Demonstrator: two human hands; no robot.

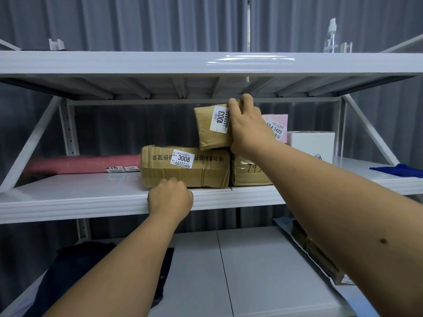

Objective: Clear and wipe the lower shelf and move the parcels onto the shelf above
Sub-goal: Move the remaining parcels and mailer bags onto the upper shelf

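The small brown parcel (211,128), labelled 1003, is gripped by the right hand (248,131) on top of two larger brown parcels on the middle shelf (80,200). The parcel labelled 3008 (185,168) is touched by the left hand (170,197), whose fingers are curled at its lower front edge. A dark cloth (75,275) is seen on the lower shelf (251,271).

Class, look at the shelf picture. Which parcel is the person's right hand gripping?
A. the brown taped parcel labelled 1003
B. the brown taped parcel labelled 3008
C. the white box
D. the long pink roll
A: the right hand curls its fingers over the top edge of the brown taped parcel labelled 1003, which sits stacked on the brown parcels below it.
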